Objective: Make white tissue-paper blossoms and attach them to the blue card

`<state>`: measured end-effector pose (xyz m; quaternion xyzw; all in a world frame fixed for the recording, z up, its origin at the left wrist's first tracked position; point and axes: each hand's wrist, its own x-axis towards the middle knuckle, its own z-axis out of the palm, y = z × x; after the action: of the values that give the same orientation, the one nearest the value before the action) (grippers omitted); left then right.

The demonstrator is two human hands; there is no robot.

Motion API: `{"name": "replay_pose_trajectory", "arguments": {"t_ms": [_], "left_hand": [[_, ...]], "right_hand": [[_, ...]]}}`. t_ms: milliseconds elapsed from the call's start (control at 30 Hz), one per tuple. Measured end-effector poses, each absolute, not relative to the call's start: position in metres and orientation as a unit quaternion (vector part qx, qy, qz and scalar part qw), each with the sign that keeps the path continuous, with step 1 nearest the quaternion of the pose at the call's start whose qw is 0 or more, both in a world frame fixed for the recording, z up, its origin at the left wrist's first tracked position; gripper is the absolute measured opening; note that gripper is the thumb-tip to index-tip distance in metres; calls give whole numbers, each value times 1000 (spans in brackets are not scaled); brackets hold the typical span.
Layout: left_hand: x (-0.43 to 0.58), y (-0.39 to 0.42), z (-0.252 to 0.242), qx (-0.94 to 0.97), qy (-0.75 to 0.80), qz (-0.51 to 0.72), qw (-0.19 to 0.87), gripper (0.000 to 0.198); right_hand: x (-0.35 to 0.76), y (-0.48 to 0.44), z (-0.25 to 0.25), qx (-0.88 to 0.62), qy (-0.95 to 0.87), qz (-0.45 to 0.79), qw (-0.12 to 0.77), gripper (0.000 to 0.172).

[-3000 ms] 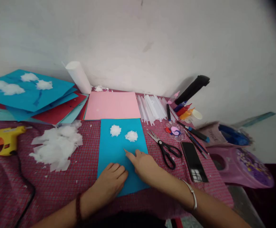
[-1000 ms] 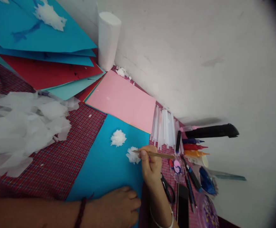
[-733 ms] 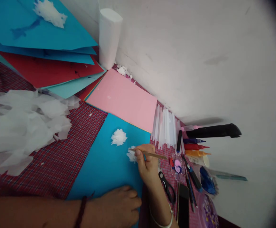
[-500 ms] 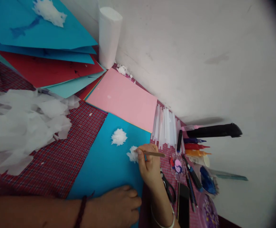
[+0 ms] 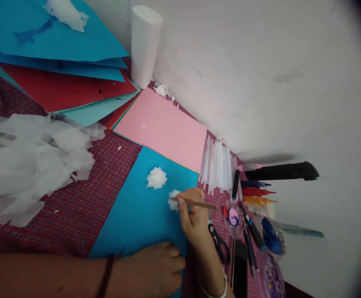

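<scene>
A thin wooden stick [image 5: 203, 204] is pinched between the thumb and fingers of my right hand [image 5: 194, 217]. Its tip reaches a fluffy white tissue paper puff [image 5: 174, 200] on the blue paper sheet [image 5: 131, 207]. Farther left on that sheet sits a second white tissue puff [image 5: 156, 178], apart from both hands. My left hand [image 5: 152, 269], with a dark cord round its wrist, lies palm down across the near part of the sheet. It holds nothing that I can see, its fingers loosely bent.
Pink paper [image 5: 164, 128] tops a stack beyond the blue sheet. White paper pieces [image 5: 34, 161] pile up at left, under coloured sheets [image 5: 75, 87]. A white roll [image 5: 145, 45] stands by the wall. Rightward are white sticks [image 5: 216, 165], scissors [image 5: 219, 244], a phone [image 5: 239, 269] and paint tubes [image 5: 256, 191].
The wooden stick has tilted a little, and its tip now shows over the tissue puff. My left hand stays in place. The whole view has shifted slightly.
</scene>
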<state>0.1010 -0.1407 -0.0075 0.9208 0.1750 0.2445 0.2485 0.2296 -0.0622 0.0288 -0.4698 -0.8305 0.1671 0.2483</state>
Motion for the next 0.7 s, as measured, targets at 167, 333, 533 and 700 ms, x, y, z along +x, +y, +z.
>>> {"name": "replay_pose_trajectory", "arguments": {"t_ms": [167,333,533,700], "left_hand": [[100,-140,-8,923,163,243,249,16],[100,-139,-6,923,173,235,251,15],[100,-138,-5,924,166,225,259,14],[97,-137,-3,923,164,222,268,13]], "right_hand": [[232,-63,32,-477,-846,121,204,15],[235,-62,32,-486,-836,138,216,17],[235,-62,28,-503,-787,167,316,18],[234,-59,24,-482,-823,143,264,18]]}}
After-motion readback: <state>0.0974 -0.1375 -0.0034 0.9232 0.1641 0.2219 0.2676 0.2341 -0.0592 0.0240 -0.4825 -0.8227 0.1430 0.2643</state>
